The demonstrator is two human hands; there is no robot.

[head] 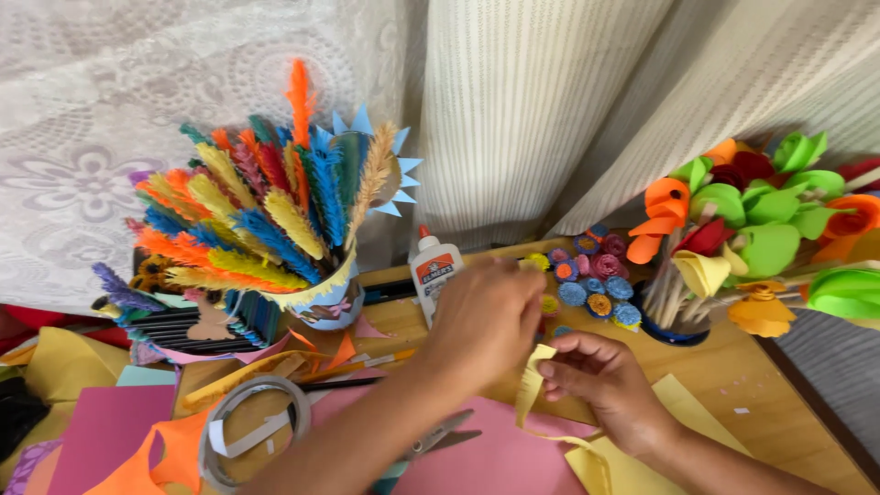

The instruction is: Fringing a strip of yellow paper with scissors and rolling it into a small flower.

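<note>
Seen from the head camera, the left hand (pixel 486 316) and the right hand (pixel 600 376) are pinching a yellow paper strip (pixel 532 390) with their fingers over the desk (pixel 761 394). The strip is hanging above pink paper (pixel 500 458), and a white glue bottle (pixel 433 270) is standing just behind the left hand.

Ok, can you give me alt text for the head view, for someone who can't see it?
Two hands work a pale yellow paper strip over a craft table: the left hand pinches its top, the right hand holds it lower down. Around them sit a glue bottle, scissors, a tape roll and paper flowers.
</note>
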